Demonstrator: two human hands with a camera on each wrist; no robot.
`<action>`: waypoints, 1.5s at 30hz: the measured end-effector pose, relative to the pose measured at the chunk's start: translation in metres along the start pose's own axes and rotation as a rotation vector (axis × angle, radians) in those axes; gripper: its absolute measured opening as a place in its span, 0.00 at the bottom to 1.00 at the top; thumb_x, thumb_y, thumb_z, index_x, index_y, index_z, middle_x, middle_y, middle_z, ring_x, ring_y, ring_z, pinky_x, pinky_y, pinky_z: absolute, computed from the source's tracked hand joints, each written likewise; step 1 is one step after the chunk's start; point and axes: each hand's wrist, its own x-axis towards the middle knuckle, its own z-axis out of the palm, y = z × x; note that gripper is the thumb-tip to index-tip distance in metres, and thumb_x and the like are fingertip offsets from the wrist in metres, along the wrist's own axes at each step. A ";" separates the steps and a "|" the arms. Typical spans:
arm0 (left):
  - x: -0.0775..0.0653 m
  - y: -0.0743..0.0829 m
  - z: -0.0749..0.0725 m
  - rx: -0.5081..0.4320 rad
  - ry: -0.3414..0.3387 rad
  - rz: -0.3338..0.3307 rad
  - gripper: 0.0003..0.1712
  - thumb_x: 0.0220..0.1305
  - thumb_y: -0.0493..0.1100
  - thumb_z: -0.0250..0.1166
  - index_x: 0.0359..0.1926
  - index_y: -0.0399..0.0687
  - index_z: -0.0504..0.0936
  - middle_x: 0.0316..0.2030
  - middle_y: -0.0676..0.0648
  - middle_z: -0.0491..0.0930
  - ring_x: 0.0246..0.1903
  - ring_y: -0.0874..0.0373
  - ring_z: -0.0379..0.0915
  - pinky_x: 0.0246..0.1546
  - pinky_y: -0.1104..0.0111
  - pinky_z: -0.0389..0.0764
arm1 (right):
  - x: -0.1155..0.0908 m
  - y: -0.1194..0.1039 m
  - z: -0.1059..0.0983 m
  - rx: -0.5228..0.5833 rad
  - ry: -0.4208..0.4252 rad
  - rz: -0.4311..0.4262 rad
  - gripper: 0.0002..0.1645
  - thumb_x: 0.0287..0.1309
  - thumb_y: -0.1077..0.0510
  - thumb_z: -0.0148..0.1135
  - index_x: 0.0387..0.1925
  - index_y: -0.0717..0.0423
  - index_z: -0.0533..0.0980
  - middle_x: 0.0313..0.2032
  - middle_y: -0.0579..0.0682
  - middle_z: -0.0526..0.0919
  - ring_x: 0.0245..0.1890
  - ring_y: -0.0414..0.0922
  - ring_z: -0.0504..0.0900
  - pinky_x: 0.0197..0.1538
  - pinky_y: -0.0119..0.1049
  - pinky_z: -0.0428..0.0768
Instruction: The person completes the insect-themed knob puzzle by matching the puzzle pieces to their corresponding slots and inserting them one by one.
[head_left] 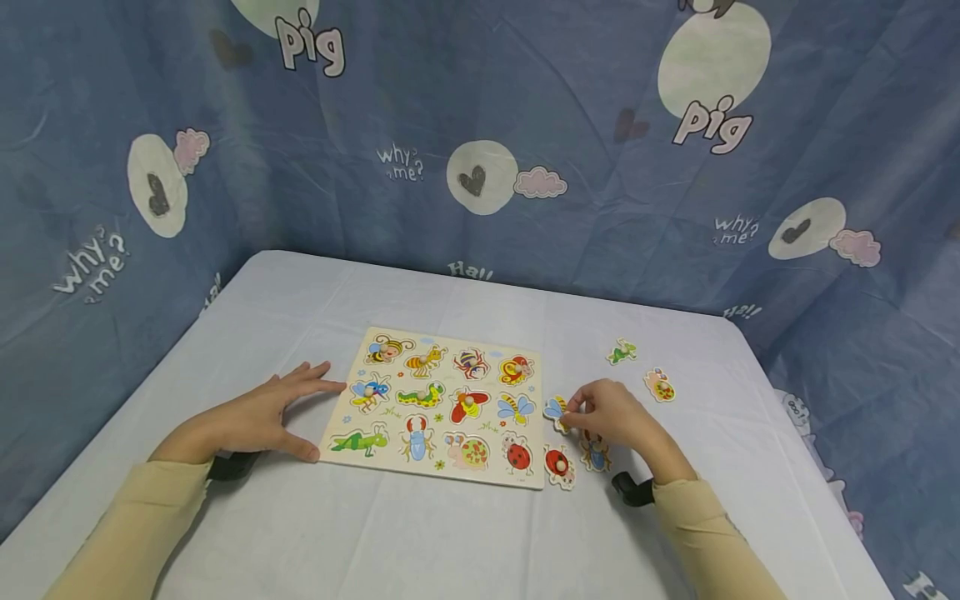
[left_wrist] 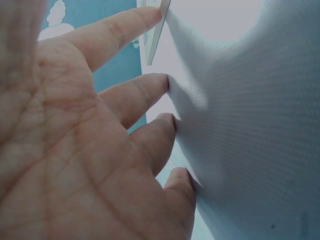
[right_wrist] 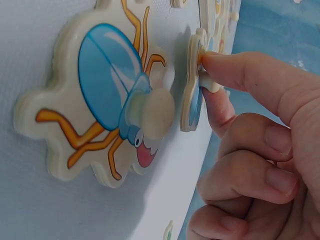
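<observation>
A wooden insect puzzle board (head_left: 450, 482) lies flat on the table. My left hand (head_left: 258, 417) has its fingers spread at the board's left edge; the index finger touches the edge, and the other fingertips rest on the cloth in the left wrist view. Just off the board's right side, my right hand (head_left: 611, 410) pinches the knob of a blue-winged insect puzzle piece (head_left: 555, 410) between thumb and index finger. That piece stands tilted on edge in the right wrist view. Close by lie a blue beetle piece (right_wrist: 107, 75) and a ladybug piece (head_left: 558, 468), both with knobs.
Farther right on the white-covered table (head_left: 285, 533) are a green grasshopper piece (head_left: 622, 352) and a snail piece (head_left: 660, 385). Several knobbed pieces sit in the board's upper two rows. A blue printed curtain (head_left: 360, 225) hangs behind the table.
</observation>
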 end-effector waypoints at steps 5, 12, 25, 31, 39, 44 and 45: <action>0.000 0.000 0.000 0.000 -0.002 -0.002 0.60 0.39 0.56 0.89 0.76 0.52 0.75 0.84 0.29 0.50 0.84 0.23 0.32 0.77 0.21 0.34 | 0.002 0.002 -0.002 0.000 0.004 -0.041 0.07 0.65 0.54 0.74 0.35 0.53 0.87 0.19 0.47 0.80 0.17 0.39 0.74 0.23 0.33 0.72; 0.000 0.000 0.000 0.009 -0.002 -0.007 0.60 0.39 0.55 0.89 0.76 0.53 0.75 0.85 0.30 0.49 0.84 0.24 0.33 0.77 0.21 0.35 | 0.005 -0.002 -0.006 0.031 0.003 -0.089 0.07 0.64 0.53 0.74 0.36 0.53 0.87 0.15 0.41 0.69 0.17 0.38 0.69 0.22 0.31 0.69; 0.000 0.000 0.001 -0.009 -0.003 -0.006 0.60 0.39 0.54 0.89 0.75 0.52 0.75 0.84 0.29 0.49 0.84 0.24 0.32 0.76 0.21 0.34 | 0.020 -0.017 0.002 0.059 -0.051 -0.153 0.07 0.63 0.53 0.75 0.38 0.52 0.87 0.14 0.40 0.66 0.15 0.37 0.64 0.21 0.30 0.65; -0.001 0.002 0.001 0.000 0.000 -0.006 0.60 0.39 0.55 0.89 0.75 0.52 0.75 0.84 0.29 0.49 0.84 0.24 0.33 0.77 0.21 0.35 | 0.028 -0.027 0.007 0.050 -0.080 -0.193 0.07 0.63 0.53 0.75 0.38 0.52 0.87 0.14 0.39 0.67 0.17 0.37 0.63 0.24 0.30 0.65; -0.001 0.003 0.000 -0.001 -0.003 -0.006 0.60 0.39 0.56 0.89 0.75 0.52 0.75 0.84 0.29 0.49 0.84 0.24 0.33 0.77 0.21 0.35 | 0.035 -0.036 0.014 0.068 -0.121 -0.201 0.07 0.64 0.54 0.75 0.38 0.54 0.87 0.17 0.41 0.72 0.19 0.38 0.66 0.26 0.30 0.66; -0.001 0.002 0.000 0.002 -0.003 0.001 0.59 0.40 0.56 0.89 0.75 0.52 0.75 0.84 0.29 0.50 0.84 0.24 0.33 0.76 0.21 0.35 | 0.038 -0.040 0.016 0.074 -0.137 -0.195 0.07 0.64 0.55 0.76 0.37 0.53 0.87 0.17 0.41 0.72 0.19 0.38 0.66 0.25 0.30 0.65; -0.001 0.002 0.000 0.001 -0.003 0.003 0.59 0.40 0.55 0.89 0.75 0.52 0.75 0.84 0.29 0.50 0.84 0.24 0.33 0.76 0.21 0.35 | 0.039 -0.041 0.016 0.074 -0.138 -0.193 0.07 0.64 0.55 0.76 0.36 0.53 0.86 0.17 0.41 0.72 0.19 0.38 0.66 0.25 0.30 0.65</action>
